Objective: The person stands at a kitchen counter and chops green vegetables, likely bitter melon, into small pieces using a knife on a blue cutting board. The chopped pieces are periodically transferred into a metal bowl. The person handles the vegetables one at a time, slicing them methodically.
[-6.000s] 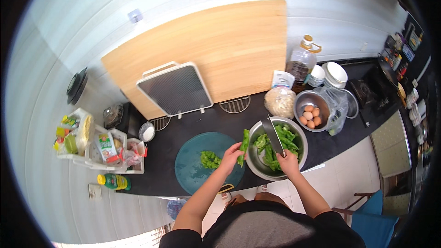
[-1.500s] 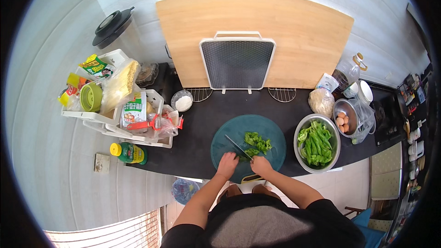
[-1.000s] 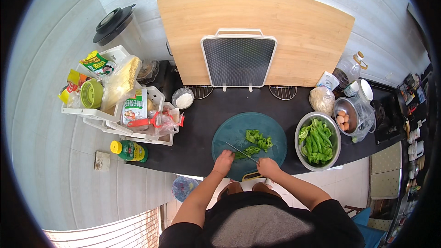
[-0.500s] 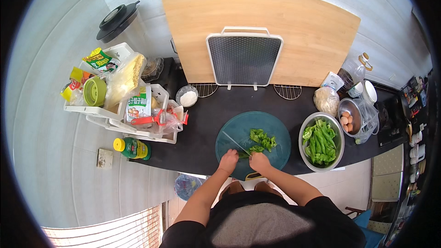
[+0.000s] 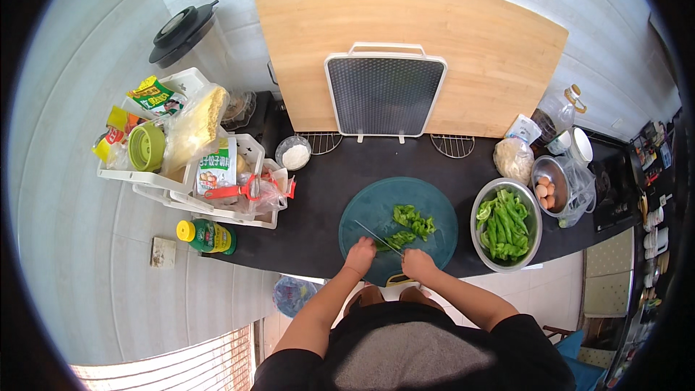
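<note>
On the chopping board [image 5: 362,204] at the worktop's [image 5: 311,210] front edge lies a green pepper [image 5: 384,245], pinned by the curled fingers of the left hand [image 5: 360,255]; the right hand [image 5: 420,266] clasps a knife [image 5: 373,232] across it

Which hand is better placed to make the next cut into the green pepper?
Likely the right hand: it grips the knife, which slants over the round board beside cut green pepper. The left hand has no knife; it is down by the pepper, so it seems better placed for steadying.
</note>
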Available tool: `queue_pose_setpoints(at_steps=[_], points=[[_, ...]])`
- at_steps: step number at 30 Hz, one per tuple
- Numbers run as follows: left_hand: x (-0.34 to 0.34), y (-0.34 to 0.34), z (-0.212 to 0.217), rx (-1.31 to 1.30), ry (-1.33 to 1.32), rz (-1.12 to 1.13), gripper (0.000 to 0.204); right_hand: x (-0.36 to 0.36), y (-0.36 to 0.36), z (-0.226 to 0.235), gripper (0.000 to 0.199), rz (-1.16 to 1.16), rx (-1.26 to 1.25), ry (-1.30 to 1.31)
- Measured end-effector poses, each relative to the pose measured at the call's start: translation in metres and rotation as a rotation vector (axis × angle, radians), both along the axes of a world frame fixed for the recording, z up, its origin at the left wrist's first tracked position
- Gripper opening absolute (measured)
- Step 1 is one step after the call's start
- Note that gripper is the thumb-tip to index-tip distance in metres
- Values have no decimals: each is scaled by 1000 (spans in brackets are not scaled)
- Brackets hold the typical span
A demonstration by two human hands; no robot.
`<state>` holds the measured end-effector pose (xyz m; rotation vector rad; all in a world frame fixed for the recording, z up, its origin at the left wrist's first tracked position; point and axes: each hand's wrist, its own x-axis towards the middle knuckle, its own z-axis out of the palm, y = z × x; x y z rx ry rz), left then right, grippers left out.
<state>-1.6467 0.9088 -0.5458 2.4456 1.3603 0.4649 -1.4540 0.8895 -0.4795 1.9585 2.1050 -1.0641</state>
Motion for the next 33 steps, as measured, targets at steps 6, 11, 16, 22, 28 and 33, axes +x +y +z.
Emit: queue_pose_setpoints(at_steps=[6, 11, 16, 22, 28, 33], points=[[0, -1, -7, 12, -48, 18, 6, -20, 11, -27, 21, 10, 26, 0], [-2, 0, -1, -37, -74, 45, 4, -24, 17, -39, 21, -154, 141, 108], [-2, 1, -4, -37, -97, 31, 4, -11, 11, -5, 23, -122, 121, 89], [-2, 3, -3, -6, -105, 19, 6, -13, 5, 14, 21, -17, 43, 8], [-2, -1, -12, -8, -146, 43, 7, -17, 10, -16, 21, 96, 27, 25], [-2, -3, -3, -50, -114, 86, 10, -28, 20, -38, 20, -88, 64, 26]])
